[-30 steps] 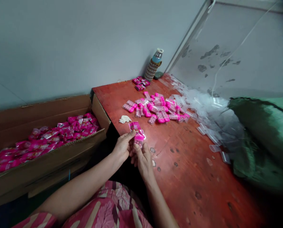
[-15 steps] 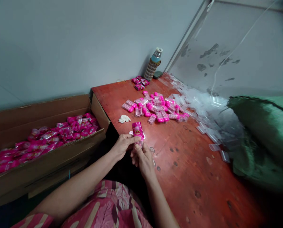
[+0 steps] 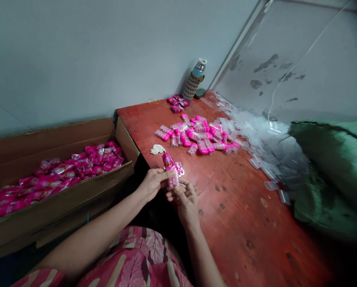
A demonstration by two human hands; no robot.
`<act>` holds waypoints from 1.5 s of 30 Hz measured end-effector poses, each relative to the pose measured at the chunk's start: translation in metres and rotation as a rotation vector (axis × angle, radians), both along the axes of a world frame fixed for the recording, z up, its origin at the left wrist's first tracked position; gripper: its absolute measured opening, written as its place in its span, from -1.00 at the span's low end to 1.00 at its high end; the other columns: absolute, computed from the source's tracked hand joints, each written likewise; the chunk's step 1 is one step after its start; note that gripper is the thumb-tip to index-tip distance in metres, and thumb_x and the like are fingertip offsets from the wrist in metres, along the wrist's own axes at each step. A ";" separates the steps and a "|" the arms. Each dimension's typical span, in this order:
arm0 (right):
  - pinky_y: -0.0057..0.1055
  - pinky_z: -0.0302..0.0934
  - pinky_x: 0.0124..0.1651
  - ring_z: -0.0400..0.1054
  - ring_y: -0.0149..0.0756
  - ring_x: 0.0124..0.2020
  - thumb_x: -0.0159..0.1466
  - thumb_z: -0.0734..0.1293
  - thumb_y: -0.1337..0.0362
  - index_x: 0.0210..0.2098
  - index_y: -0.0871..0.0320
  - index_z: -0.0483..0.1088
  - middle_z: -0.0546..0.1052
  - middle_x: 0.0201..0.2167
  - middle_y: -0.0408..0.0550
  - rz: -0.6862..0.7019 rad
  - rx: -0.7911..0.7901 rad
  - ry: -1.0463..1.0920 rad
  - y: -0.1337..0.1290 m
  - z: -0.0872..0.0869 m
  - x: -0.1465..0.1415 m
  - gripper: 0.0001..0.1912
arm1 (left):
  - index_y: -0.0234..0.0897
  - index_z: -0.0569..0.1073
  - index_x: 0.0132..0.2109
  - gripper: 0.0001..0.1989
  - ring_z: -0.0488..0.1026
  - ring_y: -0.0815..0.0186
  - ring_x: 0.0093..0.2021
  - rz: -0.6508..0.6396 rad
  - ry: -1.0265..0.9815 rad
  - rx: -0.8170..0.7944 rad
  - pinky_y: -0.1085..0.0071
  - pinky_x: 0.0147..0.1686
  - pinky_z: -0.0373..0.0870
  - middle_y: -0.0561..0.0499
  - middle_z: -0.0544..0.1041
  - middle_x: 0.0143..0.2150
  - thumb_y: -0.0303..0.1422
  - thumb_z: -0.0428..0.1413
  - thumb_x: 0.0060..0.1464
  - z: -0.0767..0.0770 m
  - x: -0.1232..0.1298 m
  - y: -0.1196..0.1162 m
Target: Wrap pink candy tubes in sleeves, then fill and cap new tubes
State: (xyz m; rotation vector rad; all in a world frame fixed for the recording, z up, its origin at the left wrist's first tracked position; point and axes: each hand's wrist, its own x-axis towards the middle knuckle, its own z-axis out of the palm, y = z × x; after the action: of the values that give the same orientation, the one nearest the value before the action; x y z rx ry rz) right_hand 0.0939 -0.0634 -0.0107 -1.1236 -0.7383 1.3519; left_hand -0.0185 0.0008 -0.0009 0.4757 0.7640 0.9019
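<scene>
Over the near edge of the red table, my left hand (image 3: 154, 183) pinches a clear candy case (image 3: 173, 180). Small pink balls show through its lower part, and a pink printed label (image 3: 167, 160) covers or extends from its upper part; how the two join is hidden. My right hand (image 3: 186, 201) has thumb and fingers closed at the case's lower end. Just behind the case lies another pink-and-white printed piece (image 3: 180, 169). A crumpled white lump (image 3: 157, 149) rests at the table's left edge. Beyond it is a pile of pink-capped candy cases (image 3: 200, 135).
At left, a cardboard box (image 3: 106, 171) holds many pink wrapped packs (image 3: 85, 161). More pink packs (image 3: 177, 103) lie near a bottle in a knitted cover (image 3: 192, 84). Clear empty cases (image 3: 260, 139) spread over the red table (image 3: 226, 223) beside a green sack (image 3: 324, 175).
The case has tilted, its label end swinging left, and its pink balls now show. My right hand's fingers have shifted at its lower end. The printed piece behind is more exposed.
</scene>
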 end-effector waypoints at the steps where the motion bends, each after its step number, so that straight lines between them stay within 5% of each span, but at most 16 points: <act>1: -0.51 0.28 -0.48 0.39 -0.43 -0.53 0.15 0.33 0.27 -0.17 0.14 0.24 0.47 -0.48 -0.16 -0.010 -0.004 -0.003 0.001 0.000 0.000 -0.73 | -0.46 0.44 -0.53 -0.80 0.35 0.45 -0.60 0.010 -0.002 -0.006 0.52 -0.55 0.29 0.01 0.43 -0.61 -0.39 0.27 -0.24 0.000 0.000 -0.001; 12: -0.53 0.26 -0.55 0.35 -0.46 -0.58 0.11 0.36 0.25 -0.29 0.18 0.31 0.48 -0.51 -0.17 -0.135 -0.011 -0.162 0.003 0.008 -0.011 -0.79 | -0.45 0.43 -0.49 -0.75 0.37 0.44 -0.56 0.078 -0.039 -0.019 0.50 -0.52 0.31 0.01 0.43 -0.57 -0.32 0.27 -0.21 0.001 0.002 -0.001; 19: -0.52 0.27 -0.53 0.36 -0.45 -0.61 0.08 0.38 0.26 -0.31 0.13 0.24 0.48 -0.57 -0.22 -0.077 -0.009 -0.031 0.015 0.004 -0.012 -0.75 | -0.44 0.39 -0.54 -0.76 0.28 0.49 -0.66 0.027 -0.047 -0.013 0.55 -0.66 0.21 0.07 0.36 -0.65 -0.35 0.26 -0.20 -0.001 0.004 -0.015; 22: -0.49 0.28 -0.51 0.38 -0.40 -0.57 0.07 0.39 0.27 -0.27 0.13 0.24 0.50 -0.54 -0.19 -0.048 -0.013 -0.067 0.016 0.007 -0.007 -0.71 | -0.40 0.43 -0.43 -0.79 0.46 0.34 -0.43 0.211 -0.092 -0.014 0.44 -0.40 0.40 -0.06 0.52 -0.44 -0.33 0.25 -0.18 0.006 -0.016 -0.011; 25: -0.47 0.27 -0.50 0.37 -0.40 -0.55 0.09 0.38 0.25 -0.24 0.13 0.26 0.49 -0.52 -0.17 -0.103 -0.013 -0.112 0.013 0.010 0.008 -0.72 | -0.32 0.44 -0.26 -0.64 0.48 0.22 -0.17 0.496 -0.072 0.049 0.28 -0.13 0.38 -0.12 0.55 -0.24 -0.10 0.14 -0.09 0.011 -0.040 0.001; 27: -0.47 0.25 -0.50 0.36 -0.40 -0.55 0.11 0.36 0.23 -0.25 0.13 0.27 0.48 -0.50 -0.15 -0.154 -0.023 -0.129 0.011 0.009 0.020 -0.75 | -0.29 0.42 -0.13 -0.54 0.47 0.19 -0.13 0.545 0.035 0.115 0.23 -0.09 0.35 -0.13 0.55 -0.21 -0.03 0.07 -0.07 0.010 -0.046 0.008; 30: -0.48 0.23 -0.50 0.35 -0.42 -0.55 0.13 0.33 0.19 -0.28 0.14 0.29 0.48 -0.49 -0.14 -0.177 -0.044 -0.161 0.010 0.005 0.031 -0.79 | -0.24 0.47 -0.12 -0.60 0.37 0.15 0.01 0.371 0.377 0.349 0.25 0.03 0.23 -0.12 0.52 -0.11 -0.21 0.22 -0.16 0.001 -0.034 0.014; 35: -0.54 0.18 -0.51 0.31 -0.47 -0.55 0.17 0.29 0.19 -0.31 0.16 0.32 0.44 -0.49 -0.16 -0.100 -0.039 -0.265 0.008 0.004 0.029 -0.83 | -0.09 0.53 -0.20 -0.71 0.08 0.12 0.22 0.064 0.830 0.890 0.12 0.22 -0.27 -0.03 0.38 0.09 -0.41 0.24 -0.18 -0.026 0.001 0.016; 40: -0.45 0.23 -0.41 0.34 -0.39 -0.48 0.15 0.29 0.14 -0.32 0.16 0.33 0.46 -0.46 -0.13 -0.106 -0.059 -0.400 0.015 0.005 0.032 -0.79 | -0.03 0.54 -0.30 -0.81 0.15 0.13 0.18 0.078 0.864 0.911 0.03 0.20 -0.31 0.02 0.43 0.03 -0.44 0.17 -0.09 -0.040 0.006 0.017; 45: -0.37 0.24 -0.22 0.37 -0.32 -0.30 0.06 0.37 0.18 -0.24 0.15 0.32 0.48 -0.35 -0.10 -0.149 -0.016 -0.432 0.034 0.005 0.034 -0.70 | -0.04 0.55 -0.30 -0.78 0.19 0.18 0.16 0.125 0.701 0.830 0.12 0.21 -0.18 0.00 0.48 -0.02 -0.47 0.19 -0.13 -0.026 0.006 0.007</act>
State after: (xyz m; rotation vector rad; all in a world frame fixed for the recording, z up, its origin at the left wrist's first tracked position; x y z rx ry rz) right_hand 0.1277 -0.0294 -0.0054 -1.4760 -0.9325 1.0002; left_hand -0.0120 0.0081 -0.0269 1.5448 1.0351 1.1704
